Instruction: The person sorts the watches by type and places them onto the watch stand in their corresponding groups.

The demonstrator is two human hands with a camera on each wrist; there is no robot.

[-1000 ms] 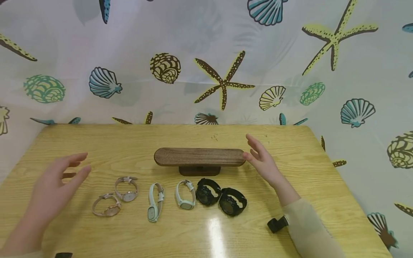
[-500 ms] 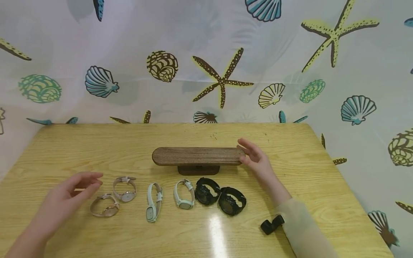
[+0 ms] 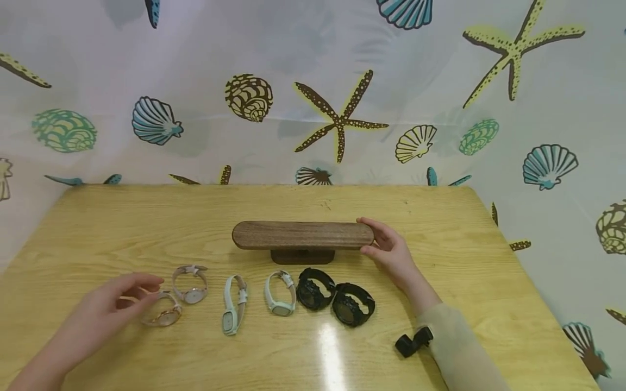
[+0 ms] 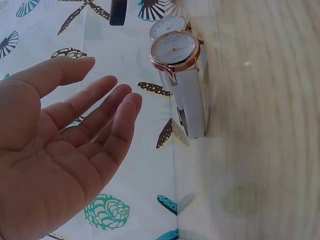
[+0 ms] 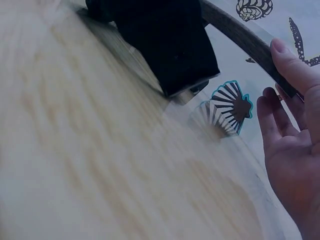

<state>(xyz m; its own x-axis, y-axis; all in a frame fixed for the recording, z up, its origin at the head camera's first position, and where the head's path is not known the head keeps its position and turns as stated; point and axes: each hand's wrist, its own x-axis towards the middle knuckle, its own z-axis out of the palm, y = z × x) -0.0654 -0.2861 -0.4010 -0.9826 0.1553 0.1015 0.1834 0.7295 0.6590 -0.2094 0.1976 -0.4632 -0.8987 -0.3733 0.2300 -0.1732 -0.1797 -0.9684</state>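
Observation:
In the head view, my left hand (image 3: pixel 105 312) hovers at the pale-strapped watch with a rose-gold case (image 3: pixel 168 318), hiding part of its strap. The left wrist view shows that hand's fingers loosely bent and apart from the watch (image 4: pixel 175 50). Behind it lies a second pale-strapped watch (image 3: pixel 194 295). My right hand (image 3: pixel 395 259) holds the right end of a wooden display stand (image 3: pixel 303 235), thumb in front and fingers behind. In the right wrist view, the stand's bar (image 5: pixel 245 37) lies between thumb and fingers.
Two white watches, one (image 3: pixel 230 321) left of the other (image 3: pixel 281 310), lie in front of the stand. Two black watches, one (image 3: pixel 309 296) touching the other (image 3: pixel 347 313), lie to their right. A shell-patterned cloth (image 3: pixel 205 81) hangs behind the wooden table (image 3: pixel 274 353).
My left hand has moved right and toward me, to the rose-gold watch. My right hand has closed round the stand's right end. The watches and stand stay where they were.

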